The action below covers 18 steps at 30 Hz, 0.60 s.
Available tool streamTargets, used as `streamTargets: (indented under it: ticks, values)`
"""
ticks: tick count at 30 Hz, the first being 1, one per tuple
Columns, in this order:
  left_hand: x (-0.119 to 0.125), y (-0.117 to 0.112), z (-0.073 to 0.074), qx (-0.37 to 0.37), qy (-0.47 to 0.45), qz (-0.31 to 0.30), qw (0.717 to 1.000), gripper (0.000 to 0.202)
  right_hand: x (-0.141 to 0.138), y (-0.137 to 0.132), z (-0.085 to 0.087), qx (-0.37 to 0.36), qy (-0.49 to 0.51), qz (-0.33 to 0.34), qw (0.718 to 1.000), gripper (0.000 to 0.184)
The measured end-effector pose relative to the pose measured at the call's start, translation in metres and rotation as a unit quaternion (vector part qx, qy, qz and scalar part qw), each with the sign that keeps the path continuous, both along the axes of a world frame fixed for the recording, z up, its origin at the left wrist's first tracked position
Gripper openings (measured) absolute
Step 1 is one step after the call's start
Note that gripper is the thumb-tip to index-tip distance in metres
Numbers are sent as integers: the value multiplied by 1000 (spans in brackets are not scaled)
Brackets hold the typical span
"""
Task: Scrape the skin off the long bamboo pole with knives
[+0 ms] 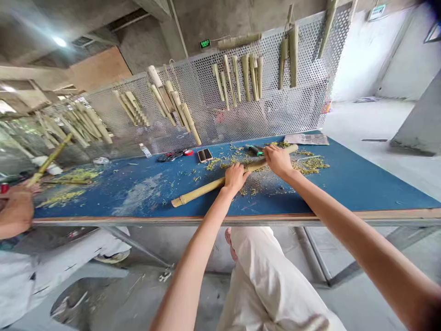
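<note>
A bamboo pole (203,189) lies slantwise over the blue tabletop, its near-left end close to the front edge. Around its middle closes my left hand (236,176), thumb along the side. My right hand (277,160) grips the pole farther up, near its far-right end. Just behind the pole, beside my right hand, is a tool with a black and green handle (255,150), partly hidden. Yellow-green shavings (312,164) are scattered around and beyond the pole.
A phone (205,155), red tape roll (188,152), dark tools (170,156) and small bottle (145,150) lie toward the back. Bamboo pieces (246,76) hang on the perforated metal panel (203,92). At left, another person's hand (20,193) holds a bamboo stick. Flattened cardboard (306,139) lies back right.
</note>
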<state>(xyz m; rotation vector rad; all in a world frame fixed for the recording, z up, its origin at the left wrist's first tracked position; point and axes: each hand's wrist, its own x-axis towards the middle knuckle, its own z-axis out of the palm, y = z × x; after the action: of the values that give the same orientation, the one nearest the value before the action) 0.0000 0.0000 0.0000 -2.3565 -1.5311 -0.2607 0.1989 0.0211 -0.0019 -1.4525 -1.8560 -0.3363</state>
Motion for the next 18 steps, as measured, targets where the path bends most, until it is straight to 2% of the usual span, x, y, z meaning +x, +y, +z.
streamTargets:
  ticks: [4,8,12,18]
  values:
    - [-1,-1,6,40,-3,35,999,37,28,0,13,88,104,-98,986,39]
    - [-5,0,12,111,-25,67,991,33,42,-1,17,139,155,-138,968,47]
    - [-12,-1,19,135,-43,110,984,37,41,-2,17,114,178,-154,965,54]
    - [-13,-6,24,97,-43,113,988,47,31,-9,24,44,138,-189,971,56]
